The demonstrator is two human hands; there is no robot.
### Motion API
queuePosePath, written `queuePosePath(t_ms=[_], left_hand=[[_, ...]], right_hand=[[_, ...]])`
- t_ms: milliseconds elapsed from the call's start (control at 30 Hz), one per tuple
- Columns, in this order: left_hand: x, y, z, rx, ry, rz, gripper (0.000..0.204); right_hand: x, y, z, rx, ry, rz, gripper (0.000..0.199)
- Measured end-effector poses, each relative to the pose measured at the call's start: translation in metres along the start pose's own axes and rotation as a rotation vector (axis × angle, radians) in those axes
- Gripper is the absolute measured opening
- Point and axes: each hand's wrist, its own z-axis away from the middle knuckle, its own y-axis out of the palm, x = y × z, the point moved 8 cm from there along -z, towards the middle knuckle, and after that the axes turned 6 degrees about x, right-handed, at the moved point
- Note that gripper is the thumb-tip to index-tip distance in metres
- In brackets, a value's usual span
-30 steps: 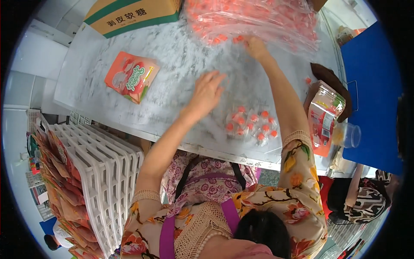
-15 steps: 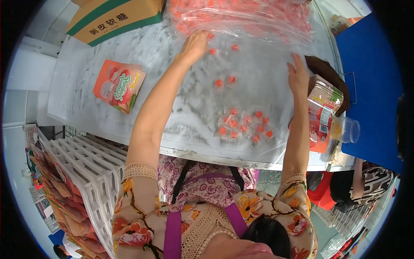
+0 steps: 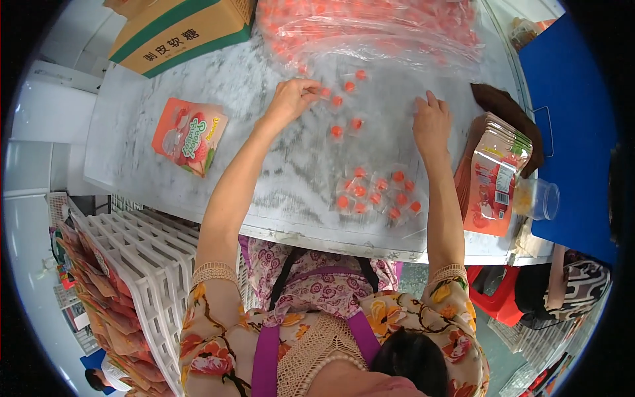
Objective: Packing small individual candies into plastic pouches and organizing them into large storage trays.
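On the pale marbled worktop [image 3: 198, 86], both bare hands reach forward among small clear-wrapped orange-red candies. Her left hand [image 3: 291, 99] is curled, with the fingertips drawn together at a loose candy near the foot of the big crinkled clear plastic bag of orange-red candies [image 3: 370, 30] that lies across the far side of the worktop; whether a piece is actually pinched between the fingers cannot be told. Just to the right of that hand a few single wrapped candies [image 3: 344, 106] lie scattered, apart from one another. Her right hand [image 3: 431, 122] rests palm down with the fingers spread and flat on the worktop, to the right of those scattered pieces and near the bag's lower edge. Nearer the front edge, between the two forearms, a loose cluster of wrapped orange candies [image 3: 377, 193] lies close together, well apart from the left hand and just beside the right forearm. Off to the left lies a flat orange printed pouch [image 3: 190, 135], alone. At the right edge stands a stack of red and green printed pouches [image 3: 496, 175], with a clear plastic cup [image 3: 539, 198] just beside it and a blue panel [image 3: 569, 119] behind. A brown cardboard box with a green stripe [image 3: 182, 33] sits at the far left corner, and white plastic crates [image 3: 126, 264] stand below the worktop's left side.
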Motion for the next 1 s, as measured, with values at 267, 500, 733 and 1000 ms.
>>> queuePosePath(t_ms=[267, 500, 733, 1000], left_hand=[[0.007, -0.014, 0.005, -0.064, 0.077, -0.073, 0.038], [-0.008, 0.011, 0.008, 0.193, 0.202, -0.24, 0.05], [-0.018, 0.003, 0.018, 0.071, 0.199, -0.304, 0.06], [-0.039, 0.028, 0.021, 0.27, 0.195, -0.31, 0.063]], right_hand=[[0.086, 0.019, -0.036, -0.013, -0.519, -0.425, 0.045], [0.093, 0.036, -0.037, -0.008, -0.513, -0.42, 0.049], [0.082, 0.037, -0.031, 0.072, -0.453, -0.711, 0.053], [0.083, 0.038, -0.011, 0.107, -0.412, -0.708, 0.058]])
